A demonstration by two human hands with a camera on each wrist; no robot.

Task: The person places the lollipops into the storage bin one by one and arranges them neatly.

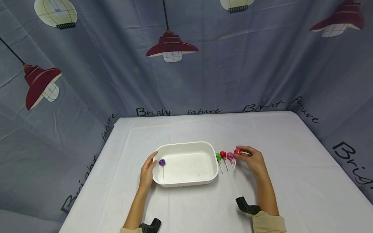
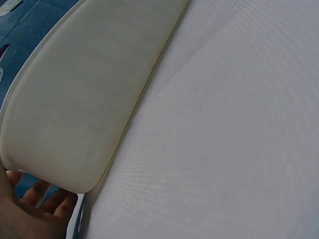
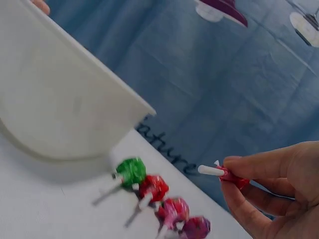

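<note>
A white tray (image 1: 186, 183) holds one purple lollipop (image 1: 162, 162) near its left end. My left hand (image 1: 146, 173) grips that end, thumb at the rim and fingers bent against the outer wall (image 2: 55, 199). Right of the tray, my right hand (image 1: 253, 160) pinches a red-wrapped lollipop (image 3: 233, 178) between thumb and forefinger, its white stick pointing out toward the tray. Below these fingers a row of lollipops lies on the table: green (image 3: 131, 171), red (image 3: 153, 187), pink (image 3: 174, 209) and a purplish-red one (image 3: 196, 227).
A white cloth covers the table (image 1: 198, 210). Behind and beside it hangs a grey-blue curtain (image 1: 227, 71) printed with lamps and lettering. Each wrist wears a black device, one by the left sleeve (image 1: 151, 225), one by the right sleeve (image 1: 269, 223).
</note>
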